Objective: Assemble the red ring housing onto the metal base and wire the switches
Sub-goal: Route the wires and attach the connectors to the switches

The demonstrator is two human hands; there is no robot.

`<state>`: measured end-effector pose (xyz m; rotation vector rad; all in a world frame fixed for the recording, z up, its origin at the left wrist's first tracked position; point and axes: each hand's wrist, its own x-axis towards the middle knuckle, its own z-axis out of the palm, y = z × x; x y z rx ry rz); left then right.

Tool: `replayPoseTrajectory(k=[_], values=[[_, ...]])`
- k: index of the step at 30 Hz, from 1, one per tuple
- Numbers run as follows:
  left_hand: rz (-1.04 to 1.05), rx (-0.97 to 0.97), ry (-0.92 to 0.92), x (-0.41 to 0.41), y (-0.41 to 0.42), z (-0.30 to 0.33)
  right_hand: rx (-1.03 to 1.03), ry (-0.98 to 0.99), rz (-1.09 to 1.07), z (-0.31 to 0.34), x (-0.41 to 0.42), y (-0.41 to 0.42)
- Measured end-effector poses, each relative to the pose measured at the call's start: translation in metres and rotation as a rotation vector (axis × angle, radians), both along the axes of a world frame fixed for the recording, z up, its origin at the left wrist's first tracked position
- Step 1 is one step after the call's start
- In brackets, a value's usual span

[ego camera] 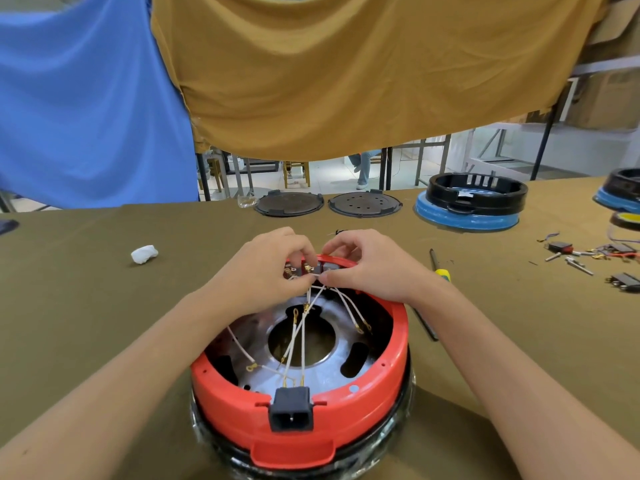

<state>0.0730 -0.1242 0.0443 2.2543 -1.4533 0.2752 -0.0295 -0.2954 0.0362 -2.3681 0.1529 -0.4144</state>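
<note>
Red plastic ring housing (398,344): seated on the shiny round metal base (311,341), near the front edge of the olive cloth-covered tabletop (86,306); black plug socket (291,408) faces the person.

Thin white wires with brass terminals (301,341): fan up from the socket to the housing's far wall, gathered there, judged so one lead can be picked out.

Switches (308,268): set in the far wall, brass tabs showing inward.

Left hand (266,268): fingers curled, tips pinching wires by the switches.

Right hand (367,268): thumb and forefinger pinching a wire end beside the left fingertips; probably steering a terminal to a tab.

Yellow-handled screwdriver (440,271): right of the housing, within reach.

White crumpled wad (144,253): towards the left edge.

Two dark round plates (327,203): far edge.

Black ring on a blue base (474,202): far right.

Loose switches and terminals (588,254): right edge.
</note>
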Motion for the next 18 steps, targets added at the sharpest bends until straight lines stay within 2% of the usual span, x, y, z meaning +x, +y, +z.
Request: replayPoseTrajectory(k=[7, 18], values=[[0.037, -0.004, 0.057, 0.0022, 0.0056, 0.002, -0.168, -0.052, 0.011, 0.0014, -0.0002, 0.0036], [0.063, -0.007, 0.076, 0.0053, 0.0075, 0.0011, -0.224, -0.052, 0.061, 0.0027, 0.0001, 0.0078]])
